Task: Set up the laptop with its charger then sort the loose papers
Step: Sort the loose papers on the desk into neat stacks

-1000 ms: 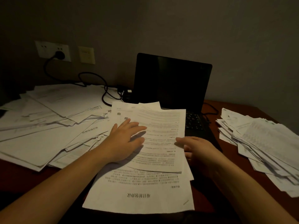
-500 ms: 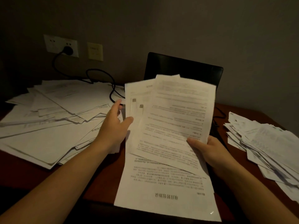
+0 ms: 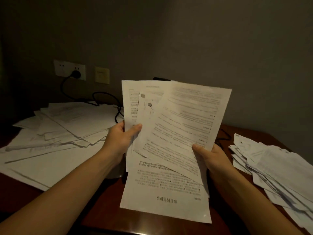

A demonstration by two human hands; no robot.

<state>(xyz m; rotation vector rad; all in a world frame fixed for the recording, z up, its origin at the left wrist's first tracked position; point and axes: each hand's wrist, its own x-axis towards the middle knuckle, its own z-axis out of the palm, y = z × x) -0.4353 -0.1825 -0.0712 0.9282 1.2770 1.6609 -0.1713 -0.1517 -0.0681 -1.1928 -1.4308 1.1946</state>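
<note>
Fanned white printed paper sheets (image 3: 177, 124) held upright over brown wooden desk (image 3: 105, 200), probably to read and sort: left hand (image 3: 122, 138) pinches left edge, right hand (image 3: 210, 158) grips lower right.

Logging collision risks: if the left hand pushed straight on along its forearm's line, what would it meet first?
Beyond the fanned white printed sheets that the left hand grips, probably the black laptop, of which only the top edge shows above them; depth is unclear.
</note>
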